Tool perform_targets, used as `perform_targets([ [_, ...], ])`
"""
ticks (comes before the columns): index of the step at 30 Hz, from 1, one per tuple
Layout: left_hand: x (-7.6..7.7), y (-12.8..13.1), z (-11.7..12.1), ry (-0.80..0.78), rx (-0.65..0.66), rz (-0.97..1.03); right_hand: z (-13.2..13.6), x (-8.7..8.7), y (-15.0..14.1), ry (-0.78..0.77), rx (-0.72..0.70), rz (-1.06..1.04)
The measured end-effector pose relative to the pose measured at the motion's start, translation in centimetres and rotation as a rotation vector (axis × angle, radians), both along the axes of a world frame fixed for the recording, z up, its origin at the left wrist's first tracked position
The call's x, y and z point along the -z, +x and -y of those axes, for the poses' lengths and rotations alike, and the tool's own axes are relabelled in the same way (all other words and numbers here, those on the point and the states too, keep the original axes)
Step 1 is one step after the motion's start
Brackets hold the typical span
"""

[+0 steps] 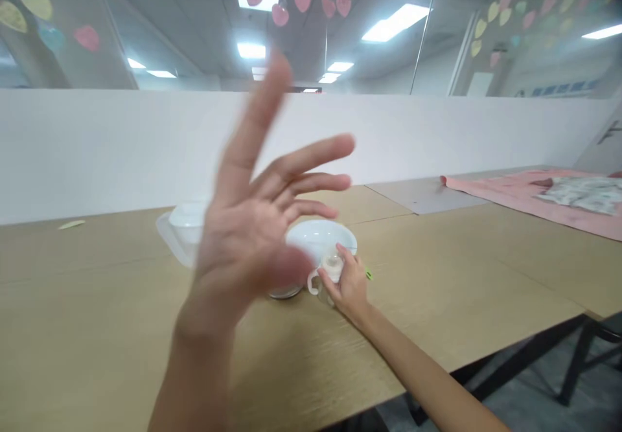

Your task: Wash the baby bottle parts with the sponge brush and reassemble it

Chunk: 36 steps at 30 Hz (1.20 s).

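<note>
My left hand (247, 225) is raised close to the camera, palm showing and fingers spread, with nothing in it; its edges are blurred by motion. On the table, my right hand (352, 286) is closed around what looks like a baby bottle (333, 265) with a white collar, a clear top and a curved white side handle. Just behind the bottle sits a white bowl (318, 231). Partly hidden behind my left hand is a round item with a dark lower rim (286, 293). A small green piece (369, 274) shows beside my right hand.
A white plastic container (184, 221) stands behind my left hand, partly covered by it. A pale leaf-shaped piece (72, 225) lies far left on the wooden table (97, 328). At right are a pink mat (515, 192) and patterned cloth (583, 192). A white wall (121, 153) rises behind.
</note>
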<state>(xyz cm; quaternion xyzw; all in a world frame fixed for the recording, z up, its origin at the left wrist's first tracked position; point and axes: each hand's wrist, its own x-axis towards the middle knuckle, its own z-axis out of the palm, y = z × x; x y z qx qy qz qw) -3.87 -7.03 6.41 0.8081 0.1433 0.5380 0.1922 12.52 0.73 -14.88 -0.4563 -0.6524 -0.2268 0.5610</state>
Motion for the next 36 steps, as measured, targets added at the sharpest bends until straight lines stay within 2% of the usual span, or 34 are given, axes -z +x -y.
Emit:
perform_targets([
  [2,1.2,0.6,-2.3,-0.034,-0.049,-0.125,0.0,0.1,-0.1,-0.045,-0.001,-0.048],
  [5,3.6,1.4,-5.4,-0.193,-0.190,-0.580,0.0,0.2,-0.2,-0.105,-0.010,-0.125],
  [7,5.0,2.0,-6.7,-0.286,-0.229,-0.830,0.0,0.3,-0.1,-0.135,-0.029,-0.149],
  [9,5.8,2.6,-7.2,-0.315,-0.249,-0.950,0.0,0.2,0.0,-0.176,-0.064,-0.166],
  [13,5.8,3.2,-6.9,-0.312,-0.244,-0.996,-0.1,0.1,0.1,-0.215,-0.140,-0.178],
  [18,5.7,3.5,-6.6,-0.319,-0.247,-0.961,0.1,0.0,0.1,-0.245,-0.166,-0.208],
  [22,6.3,3.6,-7.2,-0.328,-0.250,-0.891,0.1,0.0,-0.1,-0.250,-0.172,-0.239],
  [28,6.5,3.1,-8.1,-0.420,-0.228,-0.872,-0.2,0.0,-0.4,-0.231,-0.120,-0.248],
  [36,5.8,4.1,-6.4,-0.184,-0.313,-0.982,-0.4,-0.4,0.3,-0.327,-0.205,-0.268],
])
